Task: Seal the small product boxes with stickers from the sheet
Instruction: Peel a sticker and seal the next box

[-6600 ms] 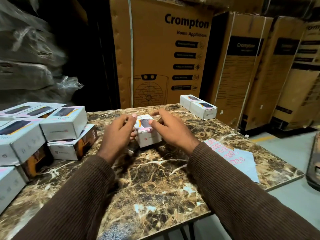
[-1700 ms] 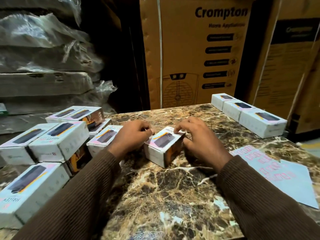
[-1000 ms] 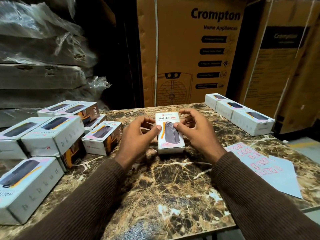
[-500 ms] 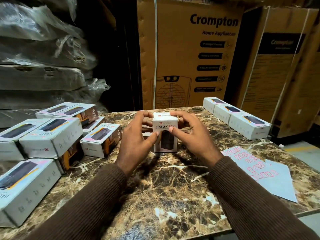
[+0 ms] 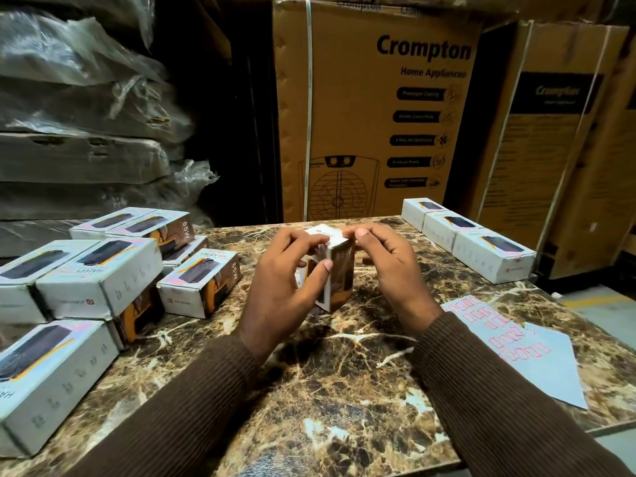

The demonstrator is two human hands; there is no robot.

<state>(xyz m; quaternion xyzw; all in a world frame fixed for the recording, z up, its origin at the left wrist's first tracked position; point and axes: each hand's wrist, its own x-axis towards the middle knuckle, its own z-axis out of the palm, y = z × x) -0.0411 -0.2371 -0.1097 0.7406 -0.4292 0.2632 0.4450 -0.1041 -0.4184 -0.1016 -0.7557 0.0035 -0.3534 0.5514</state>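
While both hands hold a single small box point(image 5: 330, 270) on end near the middle of the marble table point(image 5: 330, 390), the step in hand looks like readying its top flap for a seal; no sticker can be made out on the fingers, so I judge none is picked yet. The left hand point(image 5: 289, 280) wraps the box's near side, thumb pressed on the front face and fingers curled over the top edge; the right hand point(image 5: 389, 266) curls round the far side, fingertips pinching the top corner. Both forearms, in brown ribbed sleeves, reach forward from the near edge and converge on the box. The next move likely calls for freeing the right hand, reaching to the sticker sheet point(image 5: 509, 339) lying well apart on the right, and peeling one label while the left keeps the box steady; unsealed boxes point(image 5: 99, 273) sit piled at left, a row of three boxes point(image 5: 464, 235) at far right.
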